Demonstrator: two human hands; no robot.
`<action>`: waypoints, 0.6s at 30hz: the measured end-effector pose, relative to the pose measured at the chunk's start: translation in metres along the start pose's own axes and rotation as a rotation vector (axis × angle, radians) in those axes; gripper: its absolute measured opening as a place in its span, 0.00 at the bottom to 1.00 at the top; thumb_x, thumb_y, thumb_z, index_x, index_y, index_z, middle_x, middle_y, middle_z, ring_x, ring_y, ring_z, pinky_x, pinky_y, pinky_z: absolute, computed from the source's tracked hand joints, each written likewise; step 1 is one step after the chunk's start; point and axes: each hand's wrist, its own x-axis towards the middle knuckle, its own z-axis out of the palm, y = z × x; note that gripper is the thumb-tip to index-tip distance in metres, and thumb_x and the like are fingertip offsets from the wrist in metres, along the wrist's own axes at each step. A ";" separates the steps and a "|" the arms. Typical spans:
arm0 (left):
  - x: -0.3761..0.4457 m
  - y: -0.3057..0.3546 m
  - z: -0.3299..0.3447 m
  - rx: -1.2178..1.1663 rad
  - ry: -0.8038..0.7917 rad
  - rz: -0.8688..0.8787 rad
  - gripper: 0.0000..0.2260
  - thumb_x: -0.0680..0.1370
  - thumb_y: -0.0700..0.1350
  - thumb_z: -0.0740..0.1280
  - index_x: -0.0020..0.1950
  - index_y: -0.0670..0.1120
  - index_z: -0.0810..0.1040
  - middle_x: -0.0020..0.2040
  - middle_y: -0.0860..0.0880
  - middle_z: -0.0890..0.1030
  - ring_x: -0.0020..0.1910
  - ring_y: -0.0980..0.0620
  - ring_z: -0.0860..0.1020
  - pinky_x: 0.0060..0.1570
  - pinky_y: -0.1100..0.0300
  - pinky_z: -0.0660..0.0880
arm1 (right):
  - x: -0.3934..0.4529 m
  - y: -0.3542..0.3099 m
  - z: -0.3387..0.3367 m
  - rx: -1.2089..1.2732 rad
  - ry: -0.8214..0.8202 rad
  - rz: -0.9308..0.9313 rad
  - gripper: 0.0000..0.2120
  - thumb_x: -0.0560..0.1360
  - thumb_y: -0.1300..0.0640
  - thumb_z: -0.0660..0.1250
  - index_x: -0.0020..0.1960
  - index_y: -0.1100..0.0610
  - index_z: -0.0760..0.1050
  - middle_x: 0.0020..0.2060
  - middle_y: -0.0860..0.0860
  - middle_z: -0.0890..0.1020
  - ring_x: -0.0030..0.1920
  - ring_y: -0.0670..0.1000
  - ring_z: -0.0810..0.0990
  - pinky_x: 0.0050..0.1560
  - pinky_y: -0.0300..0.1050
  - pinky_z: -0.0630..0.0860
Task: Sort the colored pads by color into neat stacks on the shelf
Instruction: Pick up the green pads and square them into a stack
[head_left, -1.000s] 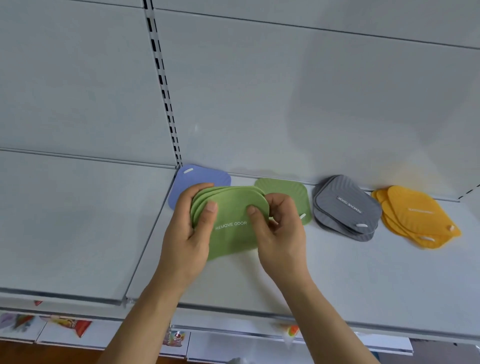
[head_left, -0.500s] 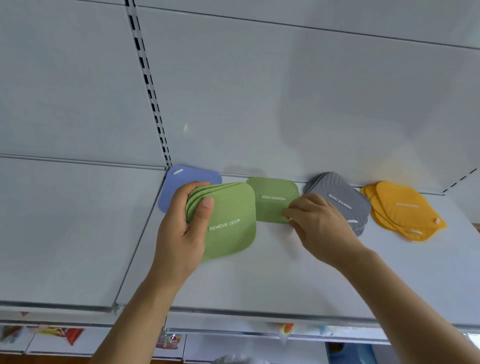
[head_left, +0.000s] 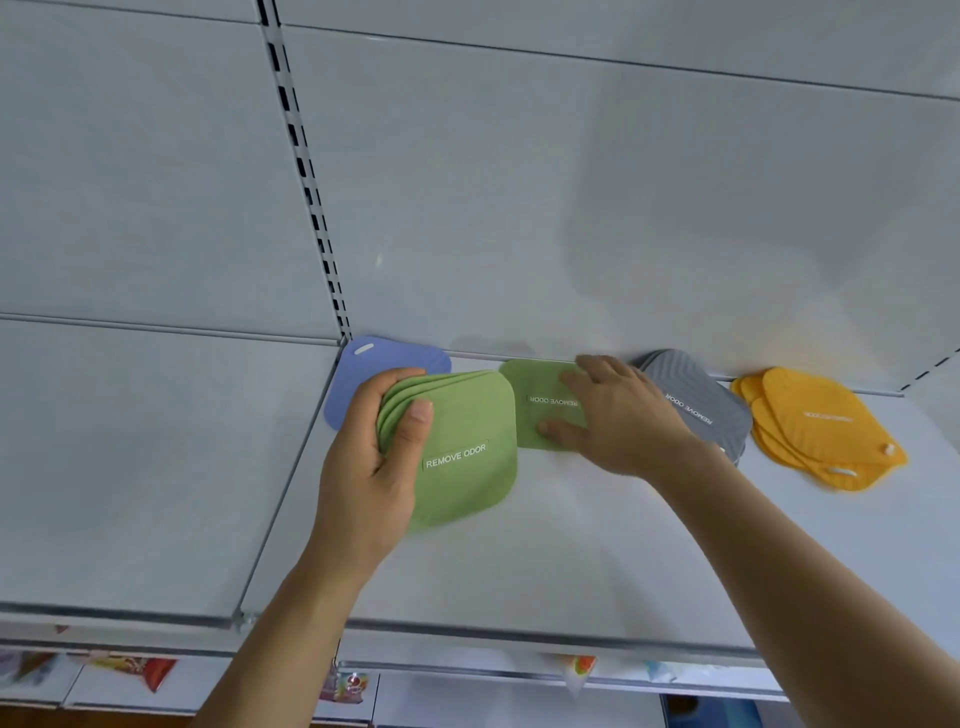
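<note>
Since half a second ago the right hand (head_left: 618, 415) has slid further onto the lone green pad (head_left: 540, 402), its fingers now spread flat across the pad's right half rather than touching only its edge; the left hand has kept its hold.

Nearest, packets (head_left: 130, 670) show on a lower shelf beneath the front edge. On the shelf (head_left: 571, 561), the left hand (head_left: 374, 467) grips a fanned green stack (head_left: 462, 452), thumb on top and fingers curled round its left edge; the top pad reads REMOVE ODOR. Just right of it and a little farther back lies the lone green pad, flat on the shelf, under the right hand's straight fingers. Behind the stack, at far left, a blue pad (head_left: 374, 364) lies against the back panel (head_left: 571, 182). Right of the right hand sits a grey stack (head_left: 701, 405), partly hidden by the wrist, and farthest right a loosely fanned yellow stack (head_left: 815, 421).
</note>
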 end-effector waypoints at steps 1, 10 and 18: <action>0.000 0.000 0.000 0.001 0.001 -0.001 0.08 0.82 0.53 0.64 0.61 0.60 0.76 0.54 0.68 0.81 0.55 0.67 0.79 0.52 0.78 0.70 | 0.007 -0.002 -0.004 -0.044 -0.057 0.043 0.39 0.74 0.26 0.61 0.74 0.52 0.71 0.75 0.53 0.72 0.75 0.57 0.69 0.76 0.56 0.64; -0.002 0.003 0.000 -0.011 0.005 -0.003 0.09 0.82 0.53 0.64 0.61 0.61 0.75 0.54 0.69 0.81 0.55 0.66 0.79 0.52 0.77 0.70 | 0.030 -0.007 -0.022 0.157 -0.098 0.157 0.43 0.67 0.31 0.76 0.74 0.53 0.71 0.68 0.53 0.77 0.70 0.58 0.72 0.66 0.54 0.73; 0.000 0.000 0.000 -0.003 0.009 -0.011 0.09 0.82 0.54 0.64 0.61 0.61 0.75 0.55 0.68 0.81 0.56 0.65 0.79 0.52 0.76 0.70 | 0.024 -0.005 -0.026 0.266 0.151 0.149 0.11 0.77 0.46 0.73 0.57 0.47 0.85 0.46 0.54 0.81 0.54 0.58 0.79 0.54 0.50 0.76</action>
